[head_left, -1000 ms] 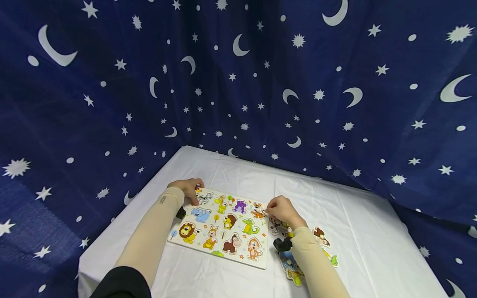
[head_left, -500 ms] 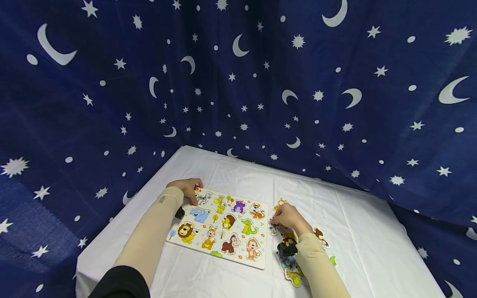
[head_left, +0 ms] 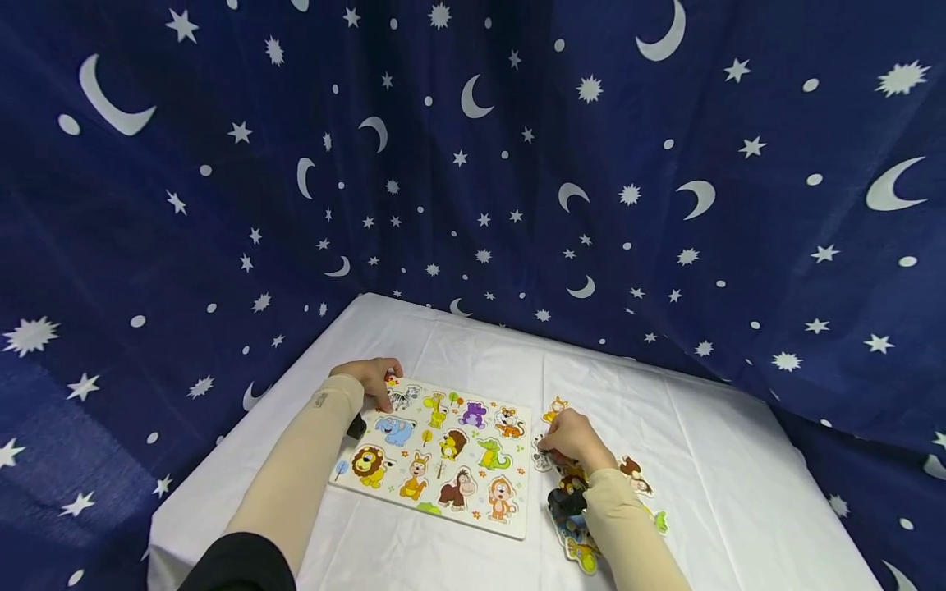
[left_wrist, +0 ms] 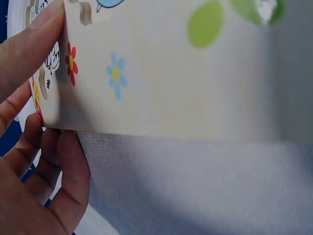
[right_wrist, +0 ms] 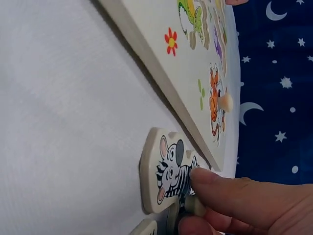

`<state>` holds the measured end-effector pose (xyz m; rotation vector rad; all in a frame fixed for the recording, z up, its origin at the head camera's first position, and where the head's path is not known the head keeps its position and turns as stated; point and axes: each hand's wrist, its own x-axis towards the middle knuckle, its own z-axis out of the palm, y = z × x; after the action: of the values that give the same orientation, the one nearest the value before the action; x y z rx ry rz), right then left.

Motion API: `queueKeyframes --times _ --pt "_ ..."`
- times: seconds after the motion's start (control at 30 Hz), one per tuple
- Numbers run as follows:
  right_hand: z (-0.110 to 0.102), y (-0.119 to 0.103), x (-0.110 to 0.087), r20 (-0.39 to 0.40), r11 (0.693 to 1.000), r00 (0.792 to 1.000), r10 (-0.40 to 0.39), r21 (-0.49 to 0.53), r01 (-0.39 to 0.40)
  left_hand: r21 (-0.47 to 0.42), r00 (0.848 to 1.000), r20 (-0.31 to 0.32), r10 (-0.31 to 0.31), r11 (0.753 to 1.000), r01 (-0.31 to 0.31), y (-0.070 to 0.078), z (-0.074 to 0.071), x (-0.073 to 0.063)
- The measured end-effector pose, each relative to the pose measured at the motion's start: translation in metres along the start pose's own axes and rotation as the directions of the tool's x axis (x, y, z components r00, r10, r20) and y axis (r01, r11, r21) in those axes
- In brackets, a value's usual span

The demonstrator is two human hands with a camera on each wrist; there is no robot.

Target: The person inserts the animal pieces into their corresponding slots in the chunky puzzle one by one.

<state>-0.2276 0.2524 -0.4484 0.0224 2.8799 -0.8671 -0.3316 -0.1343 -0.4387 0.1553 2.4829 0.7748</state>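
The left hand (head_left: 372, 374) rests on the far left corner of the puzzle board (head_left: 436, 455), its grip closed on the board's edge: a finger (left_wrist: 29, 46) presses the top face and the others curl beneath. The right hand (head_left: 572, 437) pinches the peg of a zebra piece (right_wrist: 166, 171), which lies flat on the white surface (head_left: 480, 349) just beside the board's right edge. More animal pieces (head_left: 636, 476) lie on the surface around the right wrist.
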Motion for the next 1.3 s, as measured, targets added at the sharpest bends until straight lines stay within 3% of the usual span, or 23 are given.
queueKeyframes --times 0.27,0.87,1.3 --pt "0.002 0.0011 -0.0033 -0.02 1.0 1.0 0.015 0.027 -0.015 -0.01 1.0 0.01 -0.016 1.0 0.016 -0.0024 0.0054 0.0019" --pt "0.0023 -0.0001 -0.0062 0.065 0.989 0.997 0.033 0.139 -0.041 0.008 1.0 0.008 -0.013 1.0 0.013 -0.0044 0.007 0.0008" --pt "-0.0039 -0.0059 -0.0057 0.065 0.992 0.997 0.036 0.116 -0.044 0.014 1.0 0.006 0.009 1.0 -0.009 0.0003 0.0018 0.0014"
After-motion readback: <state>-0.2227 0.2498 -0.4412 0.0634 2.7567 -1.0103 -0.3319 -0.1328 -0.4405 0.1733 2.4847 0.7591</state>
